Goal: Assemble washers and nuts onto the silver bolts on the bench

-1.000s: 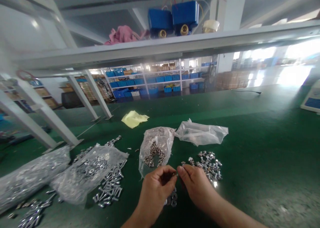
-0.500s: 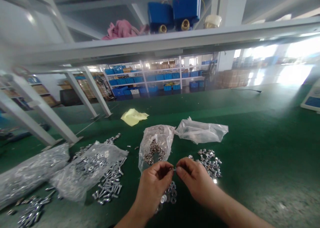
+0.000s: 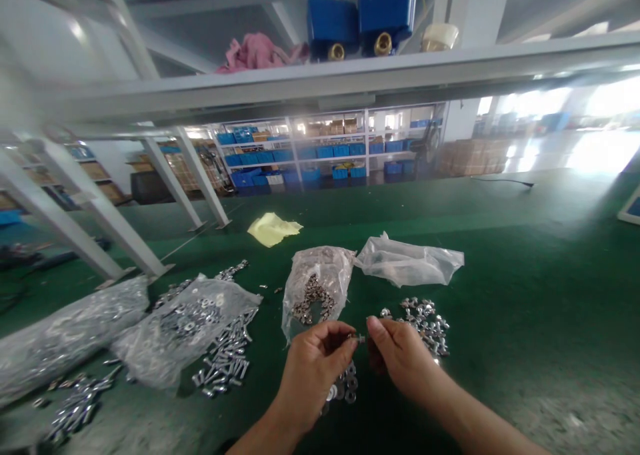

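Between the thumb and fingers of my left hand (image 3: 311,368) is a small metal bolt (image 3: 360,339), its end pointing right. My right hand (image 3: 403,354) is just beyond that end, thumb against curled fingers; whatever it may hold is hidden. Flat washers (image 3: 350,383) lie below and between my hands, partly covered by the left one. Behind my right hand sits a pile of small metal fasteners (image 3: 425,322). An open plastic bag (image 3: 323,262) with small nut-like parts (image 3: 315,300) inside lies just past my left hand.
Left on the green table (image 3: 510,295) are a clear bag of washers (image 3: 195,318), loose bolts (image 3: 225,362), more bolts (image 3: 77,405) and another filled bag (image 3: 75,335). Farther back lie a crumpled plastic bag (image 3: 410,262) and yellow paper (image 3: 273,230). A shelf (image 3: 320,82) crosses overhead.
My right hand has drawn slightly away from the left, leaving the bolt's end showing between them. The whole view has shifted a little, so things appear farther right.
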{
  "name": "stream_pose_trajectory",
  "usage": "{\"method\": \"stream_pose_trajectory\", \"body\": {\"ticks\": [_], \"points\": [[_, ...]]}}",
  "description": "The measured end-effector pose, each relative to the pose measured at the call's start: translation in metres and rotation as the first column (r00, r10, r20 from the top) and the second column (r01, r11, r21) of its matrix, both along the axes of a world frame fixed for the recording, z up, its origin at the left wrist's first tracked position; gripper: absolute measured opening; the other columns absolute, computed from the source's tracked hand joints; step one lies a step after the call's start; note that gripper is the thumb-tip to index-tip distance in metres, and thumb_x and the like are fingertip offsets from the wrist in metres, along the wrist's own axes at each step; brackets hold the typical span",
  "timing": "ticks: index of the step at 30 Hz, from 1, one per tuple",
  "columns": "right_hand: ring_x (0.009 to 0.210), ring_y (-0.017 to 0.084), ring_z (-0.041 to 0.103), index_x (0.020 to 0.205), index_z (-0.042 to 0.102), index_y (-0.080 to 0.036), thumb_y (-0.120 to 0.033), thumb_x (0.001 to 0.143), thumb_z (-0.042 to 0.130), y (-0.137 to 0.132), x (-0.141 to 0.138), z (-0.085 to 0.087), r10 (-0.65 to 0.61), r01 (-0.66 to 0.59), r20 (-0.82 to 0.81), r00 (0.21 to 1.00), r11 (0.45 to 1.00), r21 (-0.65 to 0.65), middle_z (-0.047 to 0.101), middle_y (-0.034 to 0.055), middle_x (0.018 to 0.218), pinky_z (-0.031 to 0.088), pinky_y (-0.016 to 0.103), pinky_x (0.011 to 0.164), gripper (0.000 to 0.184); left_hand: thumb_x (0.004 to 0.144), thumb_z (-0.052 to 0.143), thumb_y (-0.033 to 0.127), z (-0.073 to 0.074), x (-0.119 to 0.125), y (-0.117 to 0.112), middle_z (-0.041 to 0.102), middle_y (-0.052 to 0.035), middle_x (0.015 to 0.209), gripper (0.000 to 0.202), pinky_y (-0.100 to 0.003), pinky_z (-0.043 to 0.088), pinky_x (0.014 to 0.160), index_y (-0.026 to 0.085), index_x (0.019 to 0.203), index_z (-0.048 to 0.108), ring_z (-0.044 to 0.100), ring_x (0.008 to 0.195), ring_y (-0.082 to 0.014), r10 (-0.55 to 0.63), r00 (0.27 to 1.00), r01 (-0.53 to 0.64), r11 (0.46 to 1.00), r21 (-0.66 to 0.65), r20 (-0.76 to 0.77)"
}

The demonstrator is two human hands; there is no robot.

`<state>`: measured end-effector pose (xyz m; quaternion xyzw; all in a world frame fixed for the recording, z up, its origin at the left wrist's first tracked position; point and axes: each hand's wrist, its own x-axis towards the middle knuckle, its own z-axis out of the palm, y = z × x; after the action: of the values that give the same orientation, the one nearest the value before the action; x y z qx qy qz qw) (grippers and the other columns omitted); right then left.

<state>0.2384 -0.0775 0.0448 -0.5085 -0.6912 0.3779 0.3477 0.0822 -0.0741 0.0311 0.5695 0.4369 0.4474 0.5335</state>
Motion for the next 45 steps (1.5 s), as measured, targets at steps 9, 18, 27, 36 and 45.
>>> {"method": "stream_pose_trajectory", "body": {"ticks": [9, 18, 27, 36, 45], "points": [[0.055, 0.011, 0.048, 0.073, 0.050, -0.014, -0.046, 0.086, 0.030, 0.000, 0.001, -0.003, 0.022, -0.021, 0.011, 1.000, 0.999, -0.050, 0.051, 0.0022, 0.061, 0.036, 0.021, 0.049, 0.040, 0.072, 0.058, 0.033, 0.003, -0.001, -0.002, 0.057, -0.0068, 0.080, 0.030, -0.020, 0.041, 0.063, 0.009, 0.089, 0.057, 0.051, 0.071, -0.0115, 0.007, 0.999, -0.008, 1.000, 0.007, 0.040], [0.065, 0.012, 0.052, 0.085, 0.052, -0.014, -0.044, 0.084, 0.036, -0.004, -0.001, -0.002, 0.031, -0.030, 0.016, 0.999, 0.999, -0.012, 0.055, 0.0025, 0.072, 0.039, 0.021, 0.058, 0.034, 0.072, 0.058, 0.033, 0.000, -0.005, -0.001, 0.055, -0.0038, 0.076, 0.028, -0.017, 0.038, 0.060, 0.010, 0.088, 0.056, 0.048, 0.067, -0.0081, -0.007, 0.996, 0.004, 0.999, 0.037, 0.084], [0.056, 0.011, 0.048, 0.074, 0.050, -0.013, -0.048, 0.086, 0.028, -0.006, 0.001, 0.009, 0.047, -0.043, 0.119, 0.992, 0.998, -0.041, 0.051, 0.0021, 0.060, 0.036, 0.021, 0.051, 0.043, 0.070, 0.060, 0.030, 0.002, -0.002, -0.003, 0.055, -0.0040, 0.072, 0.028, -0.017, 0.037, 0.058, 0.007, 0.086, 0.057, 0.047, 0.064, -0.0073, -0.079, 0.993, 0.074, 0.995, 0.060, 0.083], [0.063, 0.010, 0.051, 0.082, 0.054, -0.018, -0.045, 0.081, 0.043, -0.004, 0.013, 0.021, -0.162, 0.138, 0.195, 0.967, 0.982, 0.129, 0.055, -0.0009, 0.070, 0.039, 0.020, 0.056, 0.029, 0.076, 0.053, 0.033, 0.006, -0.013, 0.005, 0.057, -0.0083, 0.086, 0.036, -0.021, 0.044, 0.060, 0.011, 0.104, 0.050, 0.054, 0.075, -0.0135, -0.100, 0.990, 0.087, 0.988, 0.126, 0.101], [0.054, 0.009, 0.048, 0.084, 0.053, -0.018, -0.036, 0.078, 0.052, -0.018, 0.020, 0.027, -0.431, 0.350, -0.001, 0.902, 0.731, 0.585, 0.053, -0.0007, 0.067, 0.038, 0.019, 0.049, 0.019, 0.083, 0.034, 0.039, -0.026, -0.100, 0.082, 0.058, -0.0086, 0.093, 0.038, -0.021, 0.047, 0.062, 0.011, 0.106, 0.044, 0.057, 0.080, -0.0128, 0.637, 0.737, -0.544, 0.758, 0.360, -0.226]]}}
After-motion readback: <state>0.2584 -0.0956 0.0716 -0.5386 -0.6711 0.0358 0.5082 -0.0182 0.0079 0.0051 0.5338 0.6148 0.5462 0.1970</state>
